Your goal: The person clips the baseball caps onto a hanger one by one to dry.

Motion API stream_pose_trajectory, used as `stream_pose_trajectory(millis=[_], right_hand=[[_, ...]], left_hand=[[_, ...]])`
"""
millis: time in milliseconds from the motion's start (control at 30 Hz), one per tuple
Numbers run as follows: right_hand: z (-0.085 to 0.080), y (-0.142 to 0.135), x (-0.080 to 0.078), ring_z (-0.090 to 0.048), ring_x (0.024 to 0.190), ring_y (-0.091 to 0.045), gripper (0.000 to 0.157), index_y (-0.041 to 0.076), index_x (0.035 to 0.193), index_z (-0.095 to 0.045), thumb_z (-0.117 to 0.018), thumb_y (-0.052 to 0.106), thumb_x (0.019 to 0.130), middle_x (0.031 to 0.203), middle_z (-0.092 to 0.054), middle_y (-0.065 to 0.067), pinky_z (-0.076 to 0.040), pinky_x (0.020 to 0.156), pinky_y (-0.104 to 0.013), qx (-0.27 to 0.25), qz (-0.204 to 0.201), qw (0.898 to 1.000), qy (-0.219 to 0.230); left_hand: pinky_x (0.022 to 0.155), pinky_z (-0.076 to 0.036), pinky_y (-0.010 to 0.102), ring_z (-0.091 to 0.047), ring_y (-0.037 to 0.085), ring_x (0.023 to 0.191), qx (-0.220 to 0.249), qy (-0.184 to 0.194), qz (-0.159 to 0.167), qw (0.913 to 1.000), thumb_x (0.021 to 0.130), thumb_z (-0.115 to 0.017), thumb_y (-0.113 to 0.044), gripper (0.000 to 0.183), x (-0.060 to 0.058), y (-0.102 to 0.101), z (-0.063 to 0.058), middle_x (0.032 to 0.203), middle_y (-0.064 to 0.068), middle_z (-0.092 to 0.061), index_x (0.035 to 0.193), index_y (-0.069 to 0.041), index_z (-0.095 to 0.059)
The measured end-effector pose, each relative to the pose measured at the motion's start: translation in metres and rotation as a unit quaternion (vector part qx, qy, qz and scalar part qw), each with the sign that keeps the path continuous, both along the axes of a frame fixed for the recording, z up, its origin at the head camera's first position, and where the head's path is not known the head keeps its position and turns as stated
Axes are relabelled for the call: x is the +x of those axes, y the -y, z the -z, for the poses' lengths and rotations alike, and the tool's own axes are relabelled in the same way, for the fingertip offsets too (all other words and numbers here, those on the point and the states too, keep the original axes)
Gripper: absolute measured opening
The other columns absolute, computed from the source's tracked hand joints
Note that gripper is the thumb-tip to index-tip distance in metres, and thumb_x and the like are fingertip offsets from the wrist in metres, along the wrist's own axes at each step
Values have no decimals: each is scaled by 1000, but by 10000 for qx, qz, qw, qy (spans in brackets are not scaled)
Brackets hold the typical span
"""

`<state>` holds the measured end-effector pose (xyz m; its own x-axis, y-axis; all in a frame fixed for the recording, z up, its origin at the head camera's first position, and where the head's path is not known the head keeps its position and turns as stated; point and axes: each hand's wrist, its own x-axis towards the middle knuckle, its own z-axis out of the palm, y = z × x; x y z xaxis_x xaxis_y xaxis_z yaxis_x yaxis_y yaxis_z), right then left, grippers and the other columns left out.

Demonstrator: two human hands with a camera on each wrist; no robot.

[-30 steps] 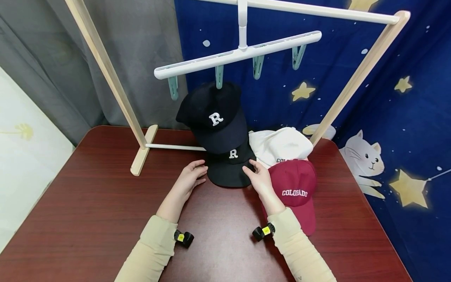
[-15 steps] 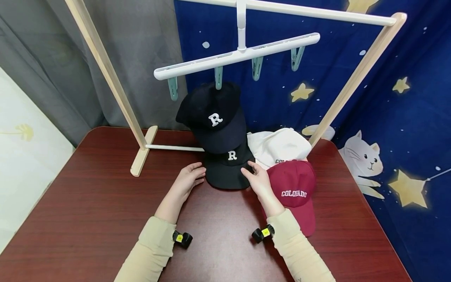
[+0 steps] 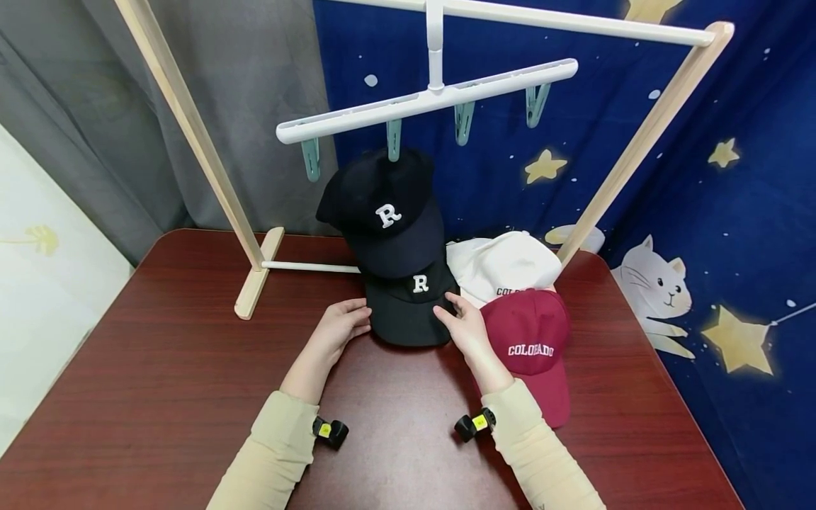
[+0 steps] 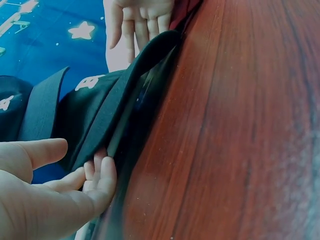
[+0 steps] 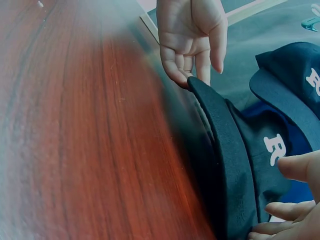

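A black baseball cap (image 3: 409, 320) with a white R stands on the table, its brim toward me. My left hand (image 3: 338, 331) touches the left edge of that brim; in the left wrist view its fingertips (image 4: 106, 172) reach under the edge while the thumb stays off. On the other side my right hand (image 3: 468, 329) has its fingertips at the cap's right side, thumb extended over the brim. Behind and above, a dark navy cap (image 3: 398, 244) with a white R hangs below a green clip (image 3: 394, 142) and overlaps the black cap's crown.
A maroon cap (image 3: 535, 333) marked COLORADO lies beside my right wrist, with a white cap (image 3: 506, 265) behind it. Overhead, a white clip bar (image 3: 414, 106) with several green clips hangs from a wooden-sided rack (image 3: 191, 134). The brown table (image 3: 159, 397) extends underneath.
The black cap has shifted slightly toward me and to the left. Its brim now meets my left fingers, where a small gap showed before. Both hands have barely moved.
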<state>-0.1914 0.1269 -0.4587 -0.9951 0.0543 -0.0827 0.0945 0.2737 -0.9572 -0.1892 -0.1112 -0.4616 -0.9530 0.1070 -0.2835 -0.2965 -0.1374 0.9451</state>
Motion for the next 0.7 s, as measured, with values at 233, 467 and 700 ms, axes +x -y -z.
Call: stream_pose_trajectory(millis=[233, 467, 700], right_hand=[[2, 3, 1, -35, 134, -31, 51, -5, 135, -49, -67, 10, 90, 141, -45, -20, -27, 110, -40, 75, -55, 9999, -56], [3, 5, 1, -33, 135, -30, 53, -3, 135, -50, -69, 6, 87, 142, -44, -18, -28, 109, -42, 436, -58, 9990, -116], [5, 6, 1, -36, 133, -31, 57, -2, 136, -49, -71, 6, 84, 141, -45, -19, -28, 108, -42, 833, -77, 9964, -112]], left_hand=[[77, -53, 27, -57, 9, 75, -2, 90, -43, 10000, 97, -50, 1, 40, 1, -1, 0, 105, 12, -54, 134, 14, -41], [69, -53, 24, -56, 9, 68, 38, 161, 75, 9998, 96, -49, 2, 42, 1, -1, 0, 92, 7, -54, 135, 13, -38], [69, -53, 25, -55, 10, 70, -2, 223, 138, 9997, 96, -48, 4, 41, 2, -1, 0, 93, 8, -52, 135, 12, -37]])
